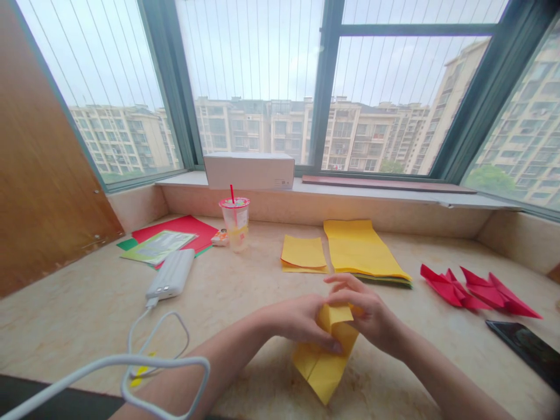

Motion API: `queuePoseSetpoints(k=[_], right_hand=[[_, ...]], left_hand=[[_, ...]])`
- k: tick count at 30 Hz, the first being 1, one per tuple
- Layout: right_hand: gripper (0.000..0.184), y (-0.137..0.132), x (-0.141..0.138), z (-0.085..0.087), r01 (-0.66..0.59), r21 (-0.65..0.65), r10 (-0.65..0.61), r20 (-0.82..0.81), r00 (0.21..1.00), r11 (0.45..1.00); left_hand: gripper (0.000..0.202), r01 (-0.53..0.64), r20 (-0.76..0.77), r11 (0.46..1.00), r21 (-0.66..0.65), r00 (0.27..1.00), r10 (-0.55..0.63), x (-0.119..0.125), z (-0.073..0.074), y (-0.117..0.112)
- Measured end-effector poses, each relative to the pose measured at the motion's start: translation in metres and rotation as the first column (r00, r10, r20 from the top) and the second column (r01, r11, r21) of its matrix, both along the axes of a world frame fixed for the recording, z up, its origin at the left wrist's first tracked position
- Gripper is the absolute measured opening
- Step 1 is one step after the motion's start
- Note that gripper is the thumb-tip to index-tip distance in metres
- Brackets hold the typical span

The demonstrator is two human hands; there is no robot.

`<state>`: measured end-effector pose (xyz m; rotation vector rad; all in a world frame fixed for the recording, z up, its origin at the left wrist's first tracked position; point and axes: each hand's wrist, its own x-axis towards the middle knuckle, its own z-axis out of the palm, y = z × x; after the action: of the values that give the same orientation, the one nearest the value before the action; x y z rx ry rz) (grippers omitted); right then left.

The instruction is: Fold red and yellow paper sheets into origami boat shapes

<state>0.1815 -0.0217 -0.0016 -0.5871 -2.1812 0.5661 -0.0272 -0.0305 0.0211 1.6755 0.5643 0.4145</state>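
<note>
A partly folded sheet of yellow paper (321, 370) is held between my two hands over the near part of the counter, its lower corner pointing toward me. My left hand (306, 321) grips it from the left, the thumb lying across the folded layers. From the right, my right hand (365, 309) pinches the upper edge, where a flap (339, 314) stands up. Some of the fingertips are hidden behind the paper.
Beyond my hands lie small yellow sheets (303, 252) and a larger stack (361, 248). Red folded paper pieces (455, 289) and a black phone (529, 350) are at right. At left: a plastic cup (237, 227), a white power bank (171, 274) with a cable (166, 363), and coloured sheets (184, 227).
</note>
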Motion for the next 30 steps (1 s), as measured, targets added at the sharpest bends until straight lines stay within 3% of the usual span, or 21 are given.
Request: queuePoseSetpoints(k=[8,14,17,21,25,30], right_hand=[[0.007,0.000,-0.004,-0.004,0.100,0.052,-0.096,-0.082,0.992,0.994],[0.016,-0.003,-0.006,-0.009,0.296,0.008,-0.294,-0.100,0.951,0.955],[0.018,-0.004,-0.007,-0.008,0.367,-0.011,-0.367,-0.094,0.926,0.930],[0.014,-0.002,-0.006,-0.005,0.366,-0.001,-0.362,-0.143,0.921,0.931],[0.009,0.000,-0.003,-0.002,0.318,0.045,-0.304,-0.186,0.934,0.947],[0.020,0.000,0.000,0.003,0.258,0.124,-0.234,-0.178,0.956,0.958]], left_hand=[[0.025,-0.097,0.039,0.995,-0.015,0.995,0.097,0.006,-0.007,0.002],[0.032,-0.158,0.134,0.987,-0.024,0.978,0.160,0.014,-0.013,0.001],[0.029,-0.241,0.140,0.970,-0.016,0.960,0.241,0.017,-0.014,0.000],[0.037,-0.341,0.147,0.940,-0.011,0.929,0.339,0.019,-0.012,0.000],[0.047,-0.341,0.186,0.938,-0.060,0.920,0.346,0.020,-0.007,-0.001],[0.042,-0.308,0.189,0.942,-0.132,0.925,0.329,0.021,-0.003,-0.002]])
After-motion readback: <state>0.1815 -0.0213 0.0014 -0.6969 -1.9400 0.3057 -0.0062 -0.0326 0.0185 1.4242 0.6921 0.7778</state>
